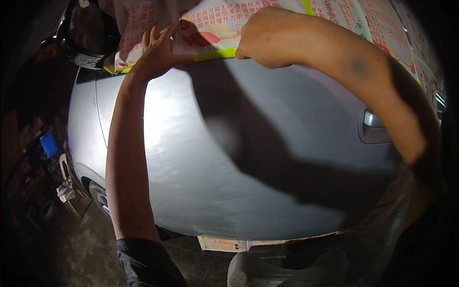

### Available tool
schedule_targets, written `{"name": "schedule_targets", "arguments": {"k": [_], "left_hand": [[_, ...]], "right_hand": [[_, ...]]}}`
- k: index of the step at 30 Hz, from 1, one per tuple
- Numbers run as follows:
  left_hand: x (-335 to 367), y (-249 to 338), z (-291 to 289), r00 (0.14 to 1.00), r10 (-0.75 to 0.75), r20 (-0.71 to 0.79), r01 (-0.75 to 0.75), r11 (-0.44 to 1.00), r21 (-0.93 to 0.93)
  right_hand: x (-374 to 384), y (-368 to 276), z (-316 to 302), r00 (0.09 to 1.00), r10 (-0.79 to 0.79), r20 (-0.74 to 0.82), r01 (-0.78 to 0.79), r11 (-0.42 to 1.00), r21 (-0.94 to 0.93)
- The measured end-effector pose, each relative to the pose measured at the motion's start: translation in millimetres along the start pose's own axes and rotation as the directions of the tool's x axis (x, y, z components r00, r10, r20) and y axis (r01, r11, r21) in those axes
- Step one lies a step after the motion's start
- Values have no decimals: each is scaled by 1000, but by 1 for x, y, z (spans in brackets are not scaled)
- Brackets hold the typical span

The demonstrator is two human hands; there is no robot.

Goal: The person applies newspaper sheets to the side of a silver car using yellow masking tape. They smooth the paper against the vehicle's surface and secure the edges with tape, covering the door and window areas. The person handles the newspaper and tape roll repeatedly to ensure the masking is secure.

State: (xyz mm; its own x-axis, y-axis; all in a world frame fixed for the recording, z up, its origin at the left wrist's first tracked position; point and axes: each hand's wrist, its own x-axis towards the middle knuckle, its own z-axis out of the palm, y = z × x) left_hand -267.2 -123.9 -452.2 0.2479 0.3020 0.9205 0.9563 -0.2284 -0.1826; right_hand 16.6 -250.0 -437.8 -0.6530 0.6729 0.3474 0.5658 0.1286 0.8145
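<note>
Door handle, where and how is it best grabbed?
Probably by the bar, fingers coming from below: the handle sits over a recess that shows beneath it, likely leaving finger room. The right arm hides its right end.

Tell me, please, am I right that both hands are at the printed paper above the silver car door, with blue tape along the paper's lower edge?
Not quite: the tape is bright yellow-green, not blue, as the head view shows. The left hand and right hand are indeed at the printed paper above the silver car door.
</note>
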Motion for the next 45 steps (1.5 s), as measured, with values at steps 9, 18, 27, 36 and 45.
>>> {"name": "schedule_targets", "arguments": {"k": [9, 18, 27, 36, 45], "left_hand": [[13, 39, 14, 972, 183, -145, -193, 980, -53], [26, 60, 19, 952, 268, -148, -279, 959, -57], [22, 71, 5, 990, 137, -27, -138, 989, -60], [18, 70, 5, 990, 131, -50, -134, 990, -43], [13, 79, 9, 993, 103, -64, -111, 986, -122]], "right_hand": [[9, 7, 0, 998, -53, -19, 53, 998, 18], [-19, 32, 3, 938, -202, -280, 276, 926, 258], [-90, 65, 63, 893, -144, -426, 258, 940, 224], [-111, 65, 86, 940, 32, -339, -50, 998, -47], [-99, 53, 99, 945, 124, -303, -173, 975, -140]]}}
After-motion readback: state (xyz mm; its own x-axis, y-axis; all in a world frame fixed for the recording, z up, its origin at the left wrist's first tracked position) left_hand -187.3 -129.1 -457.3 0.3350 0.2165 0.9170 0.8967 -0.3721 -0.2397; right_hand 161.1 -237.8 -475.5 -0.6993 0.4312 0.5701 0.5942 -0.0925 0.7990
